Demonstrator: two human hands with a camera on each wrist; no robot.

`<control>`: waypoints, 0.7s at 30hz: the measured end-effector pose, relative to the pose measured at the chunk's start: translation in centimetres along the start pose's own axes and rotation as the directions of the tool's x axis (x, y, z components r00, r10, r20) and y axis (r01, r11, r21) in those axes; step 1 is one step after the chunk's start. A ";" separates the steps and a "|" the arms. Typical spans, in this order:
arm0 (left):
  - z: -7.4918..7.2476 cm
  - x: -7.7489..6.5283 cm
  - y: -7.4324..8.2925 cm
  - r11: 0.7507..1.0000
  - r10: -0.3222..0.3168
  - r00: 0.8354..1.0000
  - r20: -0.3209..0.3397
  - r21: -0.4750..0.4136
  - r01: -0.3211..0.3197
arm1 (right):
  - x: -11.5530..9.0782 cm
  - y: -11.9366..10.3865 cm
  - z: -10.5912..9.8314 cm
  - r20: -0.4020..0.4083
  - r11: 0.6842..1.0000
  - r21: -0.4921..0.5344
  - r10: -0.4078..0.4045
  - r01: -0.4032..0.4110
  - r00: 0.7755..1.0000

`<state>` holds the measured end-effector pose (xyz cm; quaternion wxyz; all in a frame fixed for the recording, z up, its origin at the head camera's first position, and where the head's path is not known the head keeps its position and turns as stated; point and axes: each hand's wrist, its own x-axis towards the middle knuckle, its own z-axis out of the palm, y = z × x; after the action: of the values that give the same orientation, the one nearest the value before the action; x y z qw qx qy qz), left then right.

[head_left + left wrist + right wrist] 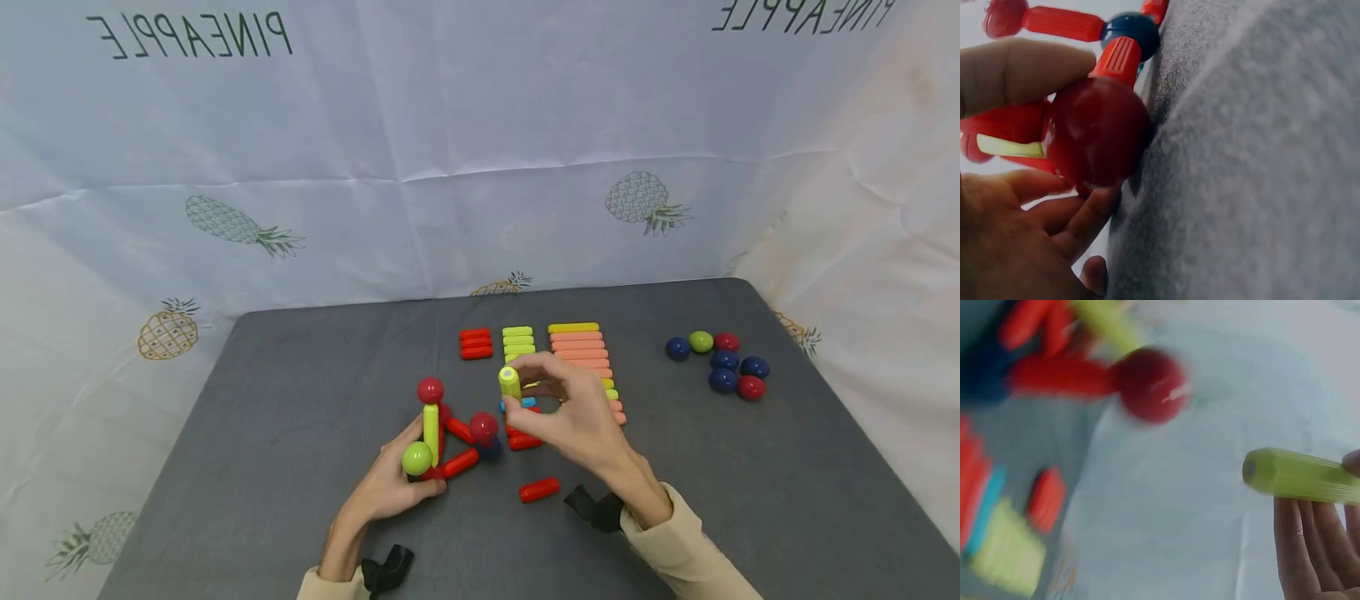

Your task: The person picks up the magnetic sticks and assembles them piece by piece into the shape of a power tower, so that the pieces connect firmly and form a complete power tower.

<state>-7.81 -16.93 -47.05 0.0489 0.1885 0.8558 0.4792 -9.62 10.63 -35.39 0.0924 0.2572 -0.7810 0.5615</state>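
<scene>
My left hand grips a construction of magnetic rods and balls at its left side, close over the dark table. Red rods join its balls. A yellow-green rod runs between a red ball and a light green ball. On its right side, a red ball sits above a dark blue ball. In the left wrist view, thumb and fingers hold around a large red ball. My right hand pinches a loose yellow-green rod between thumb and fingers, right of the construction.
Rows of rods lie behind my right hand: red rods, yellow-green rods and salmon rods. One red rod lies in front. Several loose balls are grouped at the right. Pineapple-print cloth hangs behind the table.
</scene>
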 end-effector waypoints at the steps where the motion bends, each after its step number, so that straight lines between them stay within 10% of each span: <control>1: 0.1 0.1 0.0 1.000 0.007 1.000 0.001 0.001 -0.007 | 0.3 -0.4 0.4 -0.002 0.998 0.057 -0.008 0.008 1.000; 8: 0.2 0.1 -0.3 1.000 -0.021 0.999 -0.034 0.021 0.022 | 2.2 -1.2 3.6 0.165 0.978 0.207 -0.024 -0.011 0.986; 21: 0.0 0.0 -0.5 0.996 -0.082 0.996 -0.045 -0.034 0.081 | 3.2 1.6 5.3 0.502 0.991 -0.117 -0.002 0.070 0.865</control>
<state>-7.93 -17.12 -47.47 0.0514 0.1414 0.8559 0.4948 -12.35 5.12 -37.22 -0.0860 0.4021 -0.8084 0.4212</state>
